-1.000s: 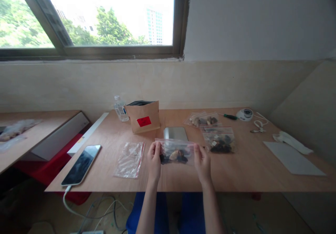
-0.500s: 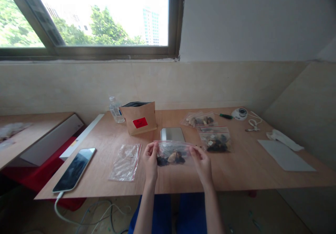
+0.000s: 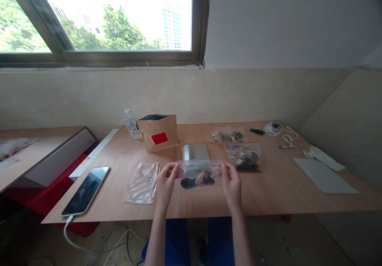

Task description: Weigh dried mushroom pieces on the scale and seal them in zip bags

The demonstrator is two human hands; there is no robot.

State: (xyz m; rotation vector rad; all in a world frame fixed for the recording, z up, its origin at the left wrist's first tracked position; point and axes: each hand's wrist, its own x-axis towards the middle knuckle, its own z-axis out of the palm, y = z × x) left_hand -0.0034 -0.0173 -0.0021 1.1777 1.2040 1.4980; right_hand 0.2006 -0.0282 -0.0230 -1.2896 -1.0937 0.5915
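Observation:
A clear zip bag (image 3: 197, 177) with dark and tan pieces at its bottom is stretched between my two hands, over the near part of the table. My left hand (image 3: 166, 180) pinches its top left corner, and my right hand (image 3: 231, 181) pinches the top right corner. What the pieces are I cannot tell. Just behind the bag lies a flat silver scale (image 3: 196, 151), partly covered by it. Empty zip bags (image 3: 143, 183) with red edges lie flat to the left of my left hand.
Filled zip bags (image 3: 245, 159) lie right of the scale. At the back stand a brown paper pouch (image 3: 158, 133) and a water bottle (image 3: 131, 124). A phone (image 3: 86, 191) on a cable lies left; a green-handled screwdriver (image 3: 256, 131), white camera (image 3: 272, 128) and white sheet (image 3: 324, 176) are right.
My hands have moved slightly apart at the bag's top edge, pulling it wider. The left hand shifted a little left, and the pieces inside show more clearly.

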